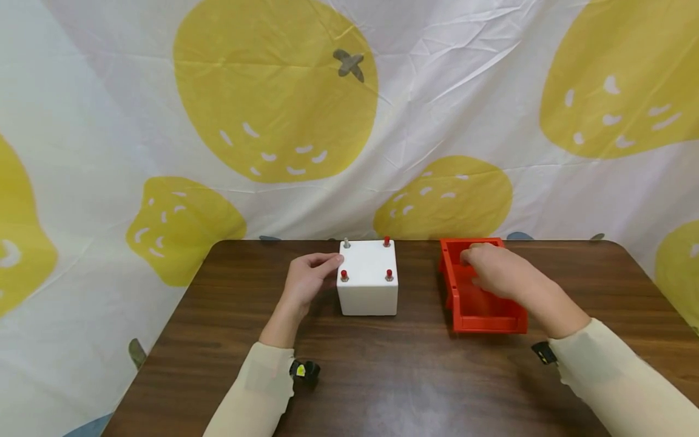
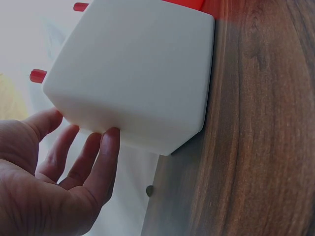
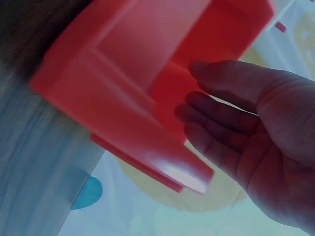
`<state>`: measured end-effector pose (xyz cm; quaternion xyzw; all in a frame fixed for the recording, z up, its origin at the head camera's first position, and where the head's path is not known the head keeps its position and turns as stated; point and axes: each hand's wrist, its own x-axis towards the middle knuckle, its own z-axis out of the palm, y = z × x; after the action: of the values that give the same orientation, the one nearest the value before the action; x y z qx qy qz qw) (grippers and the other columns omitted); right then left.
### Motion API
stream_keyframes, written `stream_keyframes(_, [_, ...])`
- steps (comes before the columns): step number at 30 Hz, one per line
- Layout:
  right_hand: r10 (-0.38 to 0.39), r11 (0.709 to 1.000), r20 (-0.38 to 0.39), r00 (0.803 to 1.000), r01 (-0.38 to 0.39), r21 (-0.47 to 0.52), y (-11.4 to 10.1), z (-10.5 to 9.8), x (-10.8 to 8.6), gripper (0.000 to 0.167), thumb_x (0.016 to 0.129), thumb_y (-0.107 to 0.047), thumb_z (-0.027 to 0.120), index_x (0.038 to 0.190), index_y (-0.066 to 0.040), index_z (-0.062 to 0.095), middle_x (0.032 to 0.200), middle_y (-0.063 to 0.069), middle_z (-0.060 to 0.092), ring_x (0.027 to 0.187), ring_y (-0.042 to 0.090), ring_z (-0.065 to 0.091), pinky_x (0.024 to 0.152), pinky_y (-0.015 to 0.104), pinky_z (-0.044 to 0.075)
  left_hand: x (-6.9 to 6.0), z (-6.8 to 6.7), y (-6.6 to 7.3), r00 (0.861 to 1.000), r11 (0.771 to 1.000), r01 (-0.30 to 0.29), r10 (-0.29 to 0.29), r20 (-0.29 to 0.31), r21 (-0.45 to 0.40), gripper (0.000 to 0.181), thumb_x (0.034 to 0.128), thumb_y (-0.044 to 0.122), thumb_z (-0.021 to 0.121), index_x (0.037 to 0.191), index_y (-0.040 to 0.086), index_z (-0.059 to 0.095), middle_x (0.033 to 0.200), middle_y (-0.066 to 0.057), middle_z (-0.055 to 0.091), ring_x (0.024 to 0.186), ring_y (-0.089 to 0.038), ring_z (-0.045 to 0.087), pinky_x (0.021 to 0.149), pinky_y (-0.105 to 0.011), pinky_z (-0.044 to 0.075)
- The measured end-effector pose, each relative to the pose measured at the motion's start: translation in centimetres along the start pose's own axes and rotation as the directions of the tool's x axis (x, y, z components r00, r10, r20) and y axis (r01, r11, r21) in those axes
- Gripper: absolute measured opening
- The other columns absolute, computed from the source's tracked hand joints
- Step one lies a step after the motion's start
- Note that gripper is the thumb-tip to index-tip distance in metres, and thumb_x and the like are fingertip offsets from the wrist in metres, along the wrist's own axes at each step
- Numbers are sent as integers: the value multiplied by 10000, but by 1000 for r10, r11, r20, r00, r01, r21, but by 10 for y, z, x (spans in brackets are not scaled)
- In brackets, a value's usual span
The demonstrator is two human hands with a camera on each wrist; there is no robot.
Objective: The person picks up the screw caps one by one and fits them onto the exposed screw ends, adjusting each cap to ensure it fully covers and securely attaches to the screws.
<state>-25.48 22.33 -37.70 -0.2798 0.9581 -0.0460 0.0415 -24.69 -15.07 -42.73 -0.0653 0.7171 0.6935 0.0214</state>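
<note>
A white box (image 1: 367, 267) stands on the table with a short post at each top corner. The back-left post (image 1: 346, 243) is bare metal; the other 3 carry red caps (image 1: 389, 274). My left hand (image 1: 308, 276) touches the box's left side with its fingertips, the thumb near the top edge. To the right sits a red open-front bin (image 1: 455, 297). Over and partly inside it is my right hand (image 1: 499, 270), fingers loosely bent. In the right wrist view nothing shows between these fingers (image 3: 216, 118), and they appear apart from the bin walls.
The dark wooden table (image 1: 415, 376) ends at a back edge just behind the box and bin. Behind it hangs a white cloth (image 1: 306, 209) with yellow fruit prints. Black bands (image 1: 304, 371) are worn at both wrists.
</note>
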Motion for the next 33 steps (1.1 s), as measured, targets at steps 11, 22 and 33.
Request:
stream_keyframes(11, [-5,992,24,1000,8,-124,1,15,3,116,912,51,723,957,-53,696,904,87,671,845,273,639,872,515,604,0,-1,2,1000,1000,1,-1,-1,-2,307,969,247,821,1187,33,793,1189,-121,747,979,-229,729,962,-505,605])
stream_keyframes(22, [-56,968,-31,998,47,-248,0,29,-1,187,875,59,762,850,-91,655,929,141,695,879,347,664,874,520,606,1,0,0,1000,1000,-4,4,-4,7,333,961,277,830,1177,25,794,1168,-121,746,960,-220,725,940,-492,616])
stream_keyframes(33, [-43,971,-40,998,32,-237,6,40,1,235,859,68,775,832,-104,616,806,69,607,771,281,602,755,452,588,-1,-1,0,1000,1000,3,-2,-8,23,329,963,287,827,1181,43,797,1172,-115,744,964,-220,724,933,-468,621])
